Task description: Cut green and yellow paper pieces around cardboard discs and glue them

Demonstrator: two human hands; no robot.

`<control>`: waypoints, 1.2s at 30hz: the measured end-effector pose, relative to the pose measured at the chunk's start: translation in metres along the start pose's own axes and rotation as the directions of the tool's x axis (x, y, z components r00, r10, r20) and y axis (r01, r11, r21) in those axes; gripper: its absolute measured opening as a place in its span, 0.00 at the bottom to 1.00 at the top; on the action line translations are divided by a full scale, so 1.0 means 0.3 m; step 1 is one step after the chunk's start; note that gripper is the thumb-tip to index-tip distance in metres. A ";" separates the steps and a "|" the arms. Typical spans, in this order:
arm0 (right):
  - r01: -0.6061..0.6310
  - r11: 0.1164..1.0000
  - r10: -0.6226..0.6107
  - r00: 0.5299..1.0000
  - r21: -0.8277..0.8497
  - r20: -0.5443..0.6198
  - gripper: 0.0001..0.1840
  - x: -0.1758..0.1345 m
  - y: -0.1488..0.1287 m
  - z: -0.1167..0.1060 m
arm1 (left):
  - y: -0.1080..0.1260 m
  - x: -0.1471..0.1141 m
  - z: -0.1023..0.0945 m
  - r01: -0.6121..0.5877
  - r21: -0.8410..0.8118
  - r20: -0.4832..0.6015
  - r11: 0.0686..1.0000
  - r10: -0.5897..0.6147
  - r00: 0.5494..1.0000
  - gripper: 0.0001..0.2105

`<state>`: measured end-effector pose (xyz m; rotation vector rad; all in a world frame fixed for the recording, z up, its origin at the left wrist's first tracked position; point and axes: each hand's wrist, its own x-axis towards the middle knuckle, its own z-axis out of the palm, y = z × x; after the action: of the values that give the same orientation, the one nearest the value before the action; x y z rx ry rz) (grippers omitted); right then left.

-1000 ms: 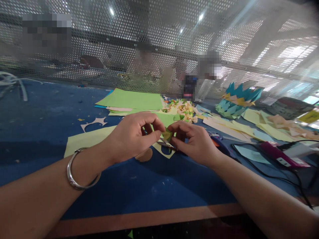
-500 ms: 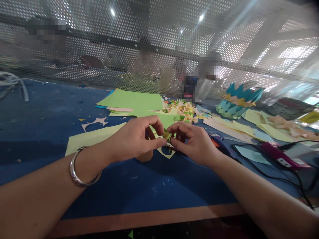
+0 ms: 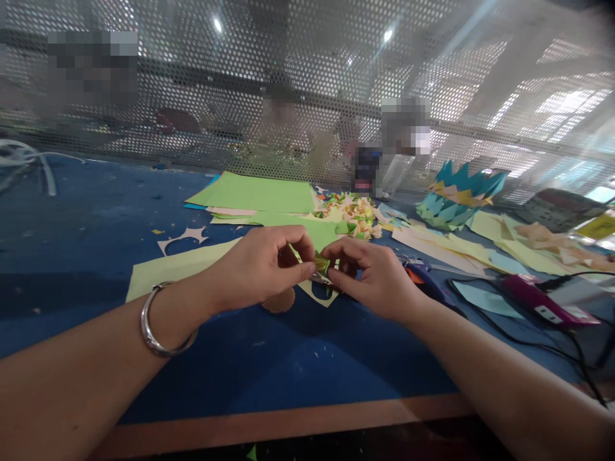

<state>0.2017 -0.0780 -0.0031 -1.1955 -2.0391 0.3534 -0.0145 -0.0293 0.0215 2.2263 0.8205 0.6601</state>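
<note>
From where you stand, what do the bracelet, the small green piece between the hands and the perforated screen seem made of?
Bracelet: probably metal, silvery and polished, with bright highlights. Small green piece: seemingly matte paper, with thin folded edges. Perforated screen: perhaps grey metal, given its regular holes; finish unclear.

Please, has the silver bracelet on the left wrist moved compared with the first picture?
Yes, slightly: judged against the white paper scrap, the silver bracelet has shifted to the right.

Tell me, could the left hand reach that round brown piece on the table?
Probably yes: the round brown piece looks close to the left hand, with nothing seen lying on it, though that hand is occupied with a small green paper.
</note>
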 end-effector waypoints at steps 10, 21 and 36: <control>0.075 0.996 -0.073 0.997 -0.052 0.035 0.08 0.001 -0.003 0.001 | -0.001 0.011 -0.001 0.085 -0.051 0.062 0.995 -0.082 0.995 0.03; 0.071 0.994 -0.067 0.996 -0.081 0.052 0.07 0.004 -0.004 0.005 | -0.010 0.002 0.019 0.080 0.008 -0.016 0.997 -0.080 0.997 0.04; 0.097 0.991 -0.103 0.992 -0.095 -0.066 0.09 -0.006 -0.003 0.005 | 0.016 -0.016 0.077 0.067 -0.139 -0.164 0.988 -0.089 0.982 0.03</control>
<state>0.2006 -0.0798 -0.0044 -1.1389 -2.0634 0.1678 -0.0011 -0.0448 0.0088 2.0278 0.9155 0.8499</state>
